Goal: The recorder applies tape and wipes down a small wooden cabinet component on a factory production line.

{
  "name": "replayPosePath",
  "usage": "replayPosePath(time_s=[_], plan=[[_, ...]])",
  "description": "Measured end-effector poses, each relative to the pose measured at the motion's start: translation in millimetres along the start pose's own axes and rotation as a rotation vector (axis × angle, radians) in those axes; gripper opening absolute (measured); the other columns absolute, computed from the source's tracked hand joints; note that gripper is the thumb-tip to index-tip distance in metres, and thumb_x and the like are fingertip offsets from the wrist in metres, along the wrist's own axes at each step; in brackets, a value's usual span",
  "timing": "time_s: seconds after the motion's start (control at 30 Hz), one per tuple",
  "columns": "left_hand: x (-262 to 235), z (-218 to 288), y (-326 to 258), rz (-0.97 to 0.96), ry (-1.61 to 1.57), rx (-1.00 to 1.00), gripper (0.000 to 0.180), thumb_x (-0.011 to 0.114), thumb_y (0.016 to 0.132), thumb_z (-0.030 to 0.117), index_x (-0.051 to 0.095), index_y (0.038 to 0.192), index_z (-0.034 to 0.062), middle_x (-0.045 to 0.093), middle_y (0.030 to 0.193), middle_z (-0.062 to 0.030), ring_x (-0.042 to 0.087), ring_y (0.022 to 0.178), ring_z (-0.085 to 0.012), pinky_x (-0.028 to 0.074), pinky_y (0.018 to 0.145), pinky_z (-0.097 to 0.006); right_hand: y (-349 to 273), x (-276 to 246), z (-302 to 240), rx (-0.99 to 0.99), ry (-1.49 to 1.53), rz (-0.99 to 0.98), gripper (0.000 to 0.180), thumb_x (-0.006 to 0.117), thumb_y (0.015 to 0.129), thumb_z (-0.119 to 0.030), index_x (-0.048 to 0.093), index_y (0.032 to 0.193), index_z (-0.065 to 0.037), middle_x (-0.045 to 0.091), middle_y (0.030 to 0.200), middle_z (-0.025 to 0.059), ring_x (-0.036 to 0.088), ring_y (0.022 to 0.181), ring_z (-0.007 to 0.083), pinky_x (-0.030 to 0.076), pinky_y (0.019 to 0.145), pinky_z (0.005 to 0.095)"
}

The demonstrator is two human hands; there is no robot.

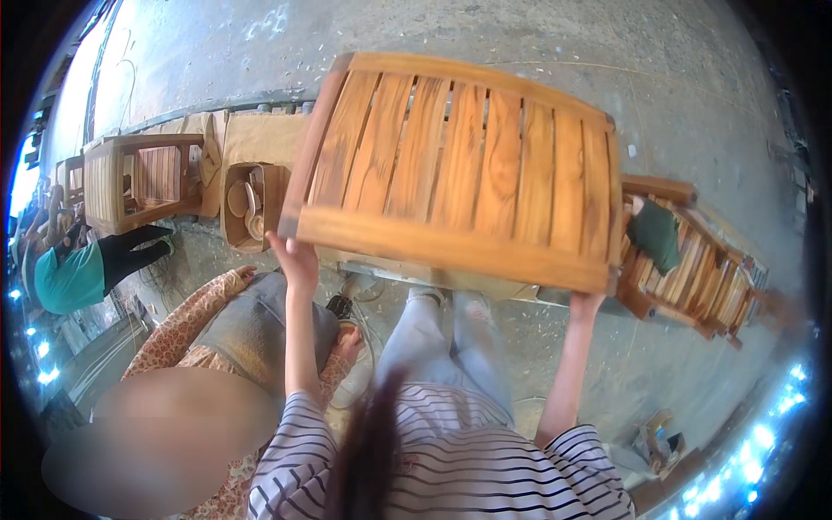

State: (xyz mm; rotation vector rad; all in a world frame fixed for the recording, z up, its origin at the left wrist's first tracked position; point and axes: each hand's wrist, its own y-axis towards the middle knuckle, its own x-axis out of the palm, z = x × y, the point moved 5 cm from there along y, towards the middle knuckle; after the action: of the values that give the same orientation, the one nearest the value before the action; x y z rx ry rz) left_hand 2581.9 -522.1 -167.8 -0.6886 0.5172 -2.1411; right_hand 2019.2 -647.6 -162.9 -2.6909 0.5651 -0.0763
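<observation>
A slatted wooden table (pixel 462 150), orange-brown with a frame round its parallel slats, is held up in front of me, its slatted face toward me. My left hand (pixel 296 262) grips its near left corner, the thumb side showing at the edge. At the near right corner my right hand (pixel 587 303) is closed around the rim, with most of its fingers hidden beneath the wood. Any legs or underside are hidden from view.
Close on my left, a co-worker in a grey apron (pixel 260 325) has a hand near a dark tool (pixel 341 307). A cardboard box (pixel 276 186) holds wooden pieces. Slatted furniture stands left (pixel 147 178) and right (pixel 685 269), with a green cloth (pixel 654 236). Another person (pixel 71 279) is farther left.
</observation>
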Motion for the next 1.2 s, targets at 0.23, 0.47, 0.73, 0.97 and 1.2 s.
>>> replayPosePath(time_s=[0.23,0.47,0.73,0.97,1.2], plan=[[-22,2,-89,0.081,0.075,-0.208,0.050,0.044,0.100,0.044,0.053,0.132,0.0066,0.058,0.128,-0.0065,0.055,0.118,-0.0207,0.040,0.103,-0.036,-67,-59,77,0.262,0.623,0.060,0.026,0.049,0.099,-0.022,0.050,0.123,-0.011,0.060,0.118,0.0089,0.060,0.106,0.0205,0.053,0.088,0.0364],[13,14,-112,0.194,1.195,0.343,0.059,0.049,0.099,0.040,0.040,0.143,0.0017,0.050,0.138,-0.0214,0.050,0.126,-0.0352,0.037,0.105,-0.037,-76,-96,57,0.089,-0.056,0.199,0.022,0.052,0.099,-0.010,0.045,0.120,-0.009,0.064,0.109,0.0100,0.062,0.093,0.0159,0.049,0.081,0.0286],[246,-103,-251,-0.551,1.380,0.821,0.052,0.068,0.081,0.028,0.057,0.129,0.0117,0.049,0.140,-0.0145,0.033,0.138,-0.0359,0.015,0.112,-0.056,-167,-93,-92,0.047,-0.259,-0.213,0.029,0.049,0.097,-0.001,0.045,0.125,-0.004,0.064,0.110,0.0129,0.063,0.090,0.0168,0.047,0.086,0.0295],[259,-176,-398,-1.089,0.699,0.214,0.037,0.076,0.077,0.017,0.068,0.112,0.0064,0.065,0.115,-0.0122,0.060,0.109,-0.0270,0.045,0.095,-0.042,-227,-128,-105,0.089,-0.259,-0.375,0.041,0.049,0.095,0.005,0.037,0.133,-0.005,0.059,0.118,0.0131,0.060,0.102,0.0171,0.049,0.088,0.0289],[229,-190,-404,-0.926,0.608,0.067,0.027,0.075,0.075,0.002,0.072,0.102,0.0057,0.067,0.101,-0.0092,0.065,0.092,-0.0240,0.052,0.083,-0.035,-244,-128,-104,0.305,-0.199,-0.473,0.043,0.047,0.097,0.004,0.032,0.136,-0.004,0.058,0.118,0.0148,0.060,0.102,0.0179,0.049,0.089,0.0299]])
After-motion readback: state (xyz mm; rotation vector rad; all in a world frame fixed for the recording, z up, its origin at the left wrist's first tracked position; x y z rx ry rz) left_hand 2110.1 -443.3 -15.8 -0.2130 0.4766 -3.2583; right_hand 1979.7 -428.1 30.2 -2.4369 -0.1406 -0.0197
